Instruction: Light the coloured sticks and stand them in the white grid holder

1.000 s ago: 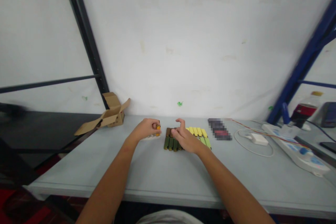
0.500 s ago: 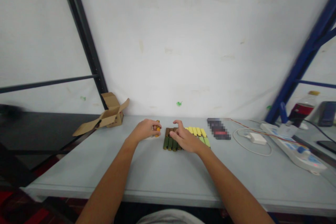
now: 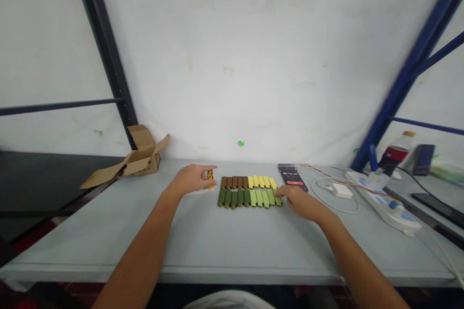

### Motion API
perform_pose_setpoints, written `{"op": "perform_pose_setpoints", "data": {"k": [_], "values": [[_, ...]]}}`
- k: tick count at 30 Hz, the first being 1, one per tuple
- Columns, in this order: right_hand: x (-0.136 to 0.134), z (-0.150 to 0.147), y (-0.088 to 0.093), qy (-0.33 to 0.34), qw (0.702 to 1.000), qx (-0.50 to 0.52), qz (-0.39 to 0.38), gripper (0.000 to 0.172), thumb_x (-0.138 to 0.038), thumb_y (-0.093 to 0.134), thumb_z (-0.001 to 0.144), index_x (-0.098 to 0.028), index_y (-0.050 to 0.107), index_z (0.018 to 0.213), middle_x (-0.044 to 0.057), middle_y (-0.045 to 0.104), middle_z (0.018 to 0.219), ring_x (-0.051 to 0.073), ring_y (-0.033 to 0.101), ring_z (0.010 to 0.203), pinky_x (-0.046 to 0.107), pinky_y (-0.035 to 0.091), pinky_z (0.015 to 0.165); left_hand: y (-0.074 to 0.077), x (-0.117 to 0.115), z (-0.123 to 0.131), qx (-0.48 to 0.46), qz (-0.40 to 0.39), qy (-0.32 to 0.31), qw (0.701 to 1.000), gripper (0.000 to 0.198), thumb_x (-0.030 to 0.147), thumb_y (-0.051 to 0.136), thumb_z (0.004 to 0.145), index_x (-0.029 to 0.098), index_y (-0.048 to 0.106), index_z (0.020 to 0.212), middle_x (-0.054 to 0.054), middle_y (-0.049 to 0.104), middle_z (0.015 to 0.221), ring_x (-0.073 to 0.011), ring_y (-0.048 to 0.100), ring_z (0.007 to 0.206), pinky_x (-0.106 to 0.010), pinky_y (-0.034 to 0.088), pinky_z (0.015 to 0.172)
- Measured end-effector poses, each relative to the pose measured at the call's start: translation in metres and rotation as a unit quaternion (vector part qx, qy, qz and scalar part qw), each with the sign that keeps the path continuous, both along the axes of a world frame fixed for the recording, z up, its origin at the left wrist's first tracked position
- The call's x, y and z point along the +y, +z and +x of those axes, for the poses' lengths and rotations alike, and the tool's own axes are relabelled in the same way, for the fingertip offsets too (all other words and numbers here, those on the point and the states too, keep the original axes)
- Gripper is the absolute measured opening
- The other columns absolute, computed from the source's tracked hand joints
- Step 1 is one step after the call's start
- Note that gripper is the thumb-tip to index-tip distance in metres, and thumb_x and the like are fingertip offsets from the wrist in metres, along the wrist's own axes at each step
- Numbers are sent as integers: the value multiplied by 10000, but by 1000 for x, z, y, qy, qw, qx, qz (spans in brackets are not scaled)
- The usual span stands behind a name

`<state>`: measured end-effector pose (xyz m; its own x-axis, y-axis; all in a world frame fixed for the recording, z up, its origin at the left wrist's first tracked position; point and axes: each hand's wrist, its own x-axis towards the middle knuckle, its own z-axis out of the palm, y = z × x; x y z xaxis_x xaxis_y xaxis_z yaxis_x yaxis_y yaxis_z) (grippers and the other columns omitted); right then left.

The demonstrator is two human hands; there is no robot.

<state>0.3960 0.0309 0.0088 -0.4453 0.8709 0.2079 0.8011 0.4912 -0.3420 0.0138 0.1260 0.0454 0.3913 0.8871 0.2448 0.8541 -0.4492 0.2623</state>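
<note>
Two rows of small flat bars lie side by side on the grey table. The back row has brown bars [image 3: 235,182] and yellow bars [image 3: 261,182]; the front row has dark green bars [image 3: 234,198] and light green bars [image 3: 261,198]. Left of the rows, my left hand [image 3: 192,179] has an orange bar [image 3: 210,174] between its thumb and forefinger, partly hidden by the fingers. My right hand [image 3: 299,200] is at the right end of the front row, its closed fingertips on the last light green bar.
At the back left stands an opened cardboard box [image 3: 143,157]. A phone [image 3: 293,178] lies right of the bars. Farther right are a white charger [image 3: 341,190] with its cable, a long power strip [image 3: 386,203] and a dark drink bottle [image 3: 395,154].
My right hand has moved right, from over the brown and dark green bars to the end of the light green ones. My left hand stays by the orange bar, its forefinger now straighter.
</note>
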Motion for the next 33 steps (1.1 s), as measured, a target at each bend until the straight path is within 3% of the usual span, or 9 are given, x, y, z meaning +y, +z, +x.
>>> {"op": "perform_pose_setpoints", "data": {"k": [6,9,12,16,21,24,27,30,33], "values": [[2,2,-18,-11,999,-44,-8,499,53,405,747,-147,632,1145,122,609,1129,197,593,1029,324,437,959,6,-3,-9,-80,79,74,991,554,583,411,932,284,611,1353,-17,762,778,-206,669,740,-264,406,657],[4,5,-25,-49,996,-68,-5,549,58,320,811,-158,605,1227,118,593,1057,191,593,950,326,446,920,2,2,-14,-132,83,82,984,537,567,373,945,236,698,1214,-22,757,758,-195,649,692,-262,389,617],[3,10,-26,-64,993,-93,20,441,-22,384,866,-178,631,1197,121,576,1042,224,570,964,345,454,894,-3,7,-17,-153,83,76,982,523,558,361,941,219,744,1050,-22,745,726,-191,623,650,-265,353,572],[-8,17,-17,-22,994,-95,44,267,-184,503,912,-205,661,1126,134,573,1088,265,540,1037,413,444,941,-7,10,-19,-167,75,81,980,505,542,367,939,211,742,1012,-18,734,701,-181,598,603,-265,333,552],[-19,20,-15,23,998,-56,15,261,-297,435,978,-204,668,1048,129,626,1044,261,568,1015,429,447,947,-11,13,-17,-179,72,70,979,507,542,370,942,207,731,1062,-19,726,686,-179,595,591,-260,344,559],[-18,22,-17,-38,999,26,14,293,-330,381,987,-185,635,1006,138,654,1010,264,597,982,437,457,929,-12,15,-18,-187,73,71,977,506,548,371,943,208,731,1047,-15,720,675,-175,580,568,-259,334,549],[-11,14,-5,-52,984,172,-12,333,-385,334,1000,-185,592,940,102,663,893,222,615,815,378,490,781,-11,14,-18,-197,75,68,975,505,551,369,946,201,727,1013,-12,714,669,-168,561,545,-259,328,541],[8,-15,20,7,944,327,-39,323,-419,403,968,-191,552,797,21,570,698,152,515,615,294,431,606,-10,13,-17,-209,72,60,973,506,559,368,947,201,719,1012,-7,712,670,-163,553,534,-258,335,539],[38,-61,42,1,872,486,-64,275,-412,529,862,-194,514,695,-46,403,559,107,347,496,252,267,477,-12,13,-15,-219,65,59,972,517,564,360,946,198,712,1038,-5,711,672,-160,551,523,-256,346,533]]}}
